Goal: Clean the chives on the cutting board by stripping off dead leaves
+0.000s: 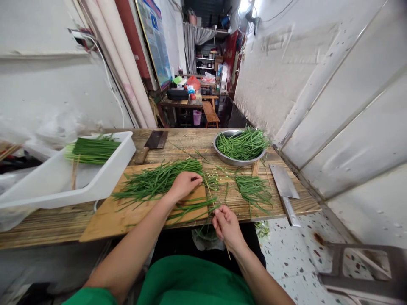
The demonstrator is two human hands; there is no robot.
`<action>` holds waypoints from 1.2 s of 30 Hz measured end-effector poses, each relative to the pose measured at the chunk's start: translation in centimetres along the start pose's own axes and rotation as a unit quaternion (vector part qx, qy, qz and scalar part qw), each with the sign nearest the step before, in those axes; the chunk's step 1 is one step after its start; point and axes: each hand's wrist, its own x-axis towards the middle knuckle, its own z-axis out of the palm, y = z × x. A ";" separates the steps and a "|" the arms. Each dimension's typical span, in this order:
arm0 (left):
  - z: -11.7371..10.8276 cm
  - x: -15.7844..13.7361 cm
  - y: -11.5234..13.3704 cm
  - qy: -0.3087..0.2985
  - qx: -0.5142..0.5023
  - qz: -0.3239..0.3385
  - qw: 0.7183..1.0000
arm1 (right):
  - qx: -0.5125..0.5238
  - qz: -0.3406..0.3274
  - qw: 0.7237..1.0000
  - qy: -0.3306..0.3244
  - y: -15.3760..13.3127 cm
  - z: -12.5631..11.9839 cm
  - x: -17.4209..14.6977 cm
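Right hand (pixel 228 225) pinches a thin skewer (pixel 209 190) as left hand (pixel 187 184), grip unclear, lies by garlic chives (pixel 152 180), likely light, limp and best held mid-stem.

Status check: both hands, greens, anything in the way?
Right hand: pinching thin stick. Left hand: at green stalks, grip unclear. Stalks piled on cutting board. Cleaver at right, apart from both hands.

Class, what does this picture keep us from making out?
In the head view:
Metal bowl: inside bottom hidden by heaped greens.
Thin stick: middle hidden by the right hand.
White tray: left end cut off by the picture's edge.
Poster: lettering too small.
Left hand: any pinched stalk too small to tell.
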 end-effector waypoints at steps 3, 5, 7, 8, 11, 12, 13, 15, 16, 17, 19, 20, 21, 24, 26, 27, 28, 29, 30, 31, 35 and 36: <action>0.4 0.3 -0.2 0.023 -0.058 -0.038 0.997 | 0.000 0.000 1.000 0.002 0.0 0.0 -0.1; 0.7 0.4 -0.4 0.031 -0.086 -0.064 0.994 | 0.000 0.002 1.000 0.002 -0.1 0.0 -0.1; 0.8 0.4 -0.5 0.035 -0.085 -0.068 0.993 | 0.000 0.004 1.000 -0.001 -0.2 0.1 -0.1; 0.8 0.4 -0.5 0.037 -0.079 -0.064 0.994 | 0.000 0.004 1.000 -0.001 -0.2 0.0 -0.1; 0.7 0.4 -0.4 0.041 -0.065 -0.050 0.996 | -0.002 0.005 1.000 -0.002 -0.2 0.0 -0.1; 0.7 0.4 -0.3 0.042 -0.066 -0.049 0.996 | -0.002 0.006 1.000 -0.003 -0.2 0.0 -0.1; 0.7 0.4 -0.3 0.043 -0.068 -0.050 0.995 | -0.001 0.006 1.000 -0.004 -0.2 0.0 -0.1; 0.8 0.4 -0.4 0.048 -0.070 -0.052 0.995 | -0.001 0.006 1.000 -0.009 -0.2 0.0 -0.1; 0.8 0.5 -0.4 0.050 -0.069 -0.053 0.995 | -0.001 0.004 1.000 -0.009 -0.2 0.0 -0.1; 0.9 0.5 -0.5 0.053 -0.066 -0.054 0.995 | -0.002 0.004 1.000 -0.009 -0.2 0.0 -0.1; 0.9 0.5 -0.6 0.058 -0.058 -0.053 0.995 | -0.005 0.005 1.000 -0.005 -0.2 0.0 -0.1; 0.9 0.5 -0.7 0.060 -0.055 -0.051 0.995 | -0.007 0.006 1.000 -0.003 -0.3 0.0 -0.1; 0.9 0.5 -0.7 0.060 -0.052 -0.050 0.996 | -0.008 0.007 1.000 -0.002 -0.3 0.1 -0.1; 0.9 0.5 -0.9 0.058 -0.049 -0.047 0.996 | -0.009 0.008 1.000 -0.002 -0.3 0.1 -0.1; 0.9 0.5 -0.9 0.055 -0.052 -0.039 0.996 | -0.009 0.008 1.000 -0.003 -0.3 0.1 -0.1; 0.9 0.5 -1.0 0.054 -0.053 -0.032 0.997 | -0.008 0.009 1.000 -0.003 -0.3 0.1 -0.1; 0.8 0.5 -1.0 0.054 -0.052 -0.025 0.997 | -0.007 0.010 1.000 -0.003 -0.3 0.1 0.0; 0.8 0.5 -1.1 0.055 -0.050 -0.019 0.997 | -0.006 0.011 1.000 -0.003 -0.3 0.1 0.0; 0.8 0.5 -1.1 0.057 -0.048 -0.013 0.997 | -0.004 0.013 1.000 -0.004 -0.3 0.0 0.0; 0.8 0.5 -1.1 0.059 -0.044 -0.009 0.997 | -0.003 0.013 1.000 -0.004 -0.2 0.0 0.0; 0.8 0.5 -1.1 0.060 -0.036 -0.003 0.998 | -0.002 0.014 1.000 -0.002 -0.2 0.0 0.0; 0.8 0.4 -1.1 0.058 -0.033 -0.002 0.998 | -0.003 0.014 1.000 -0.002 -0.2 0.0 0.0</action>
